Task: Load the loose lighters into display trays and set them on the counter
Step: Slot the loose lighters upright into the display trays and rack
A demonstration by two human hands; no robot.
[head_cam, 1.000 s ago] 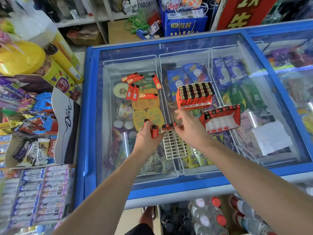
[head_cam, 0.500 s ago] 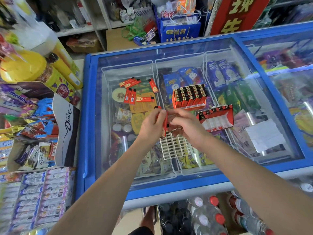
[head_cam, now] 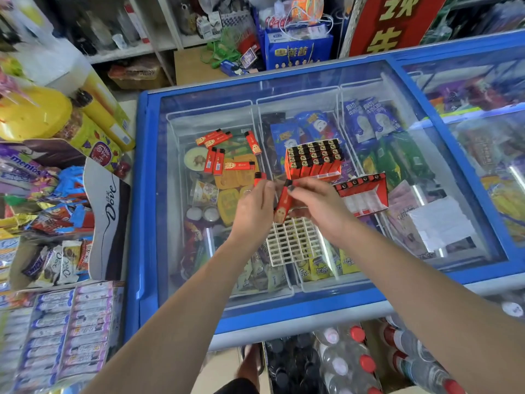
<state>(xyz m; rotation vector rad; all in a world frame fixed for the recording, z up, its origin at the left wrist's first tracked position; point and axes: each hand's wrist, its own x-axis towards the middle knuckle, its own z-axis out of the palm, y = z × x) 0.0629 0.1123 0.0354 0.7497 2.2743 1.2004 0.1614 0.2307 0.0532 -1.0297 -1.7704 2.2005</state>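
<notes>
Loading step, mid-way. Right hand (head_cam: 318,206) pinching a red lighter (head_cam: 284,203) by its top, just above the white grid tray (head_cam: 295,240); left hand (head_cam: 252,206) gripping another lighter (head_cam: 260,176). Next: line up with an empty slot below the fingertips, push straight down.

white grid tray (head_cam: 294,241): open above | full lighter tray (head_cam: 312,160) behind

A blue-framed chest freezer (head_cam: 147,194) with a glass lid holds wrapped ice creams (head_cam: 369,120) in white wire baskets. Off its left edge stand Dove chocolate boxes (head_cam: 110,206) and a yellow bag (head_cam: 31,115). Bottled water (head_cam: 363,362) lies below its near edge.
</notes>
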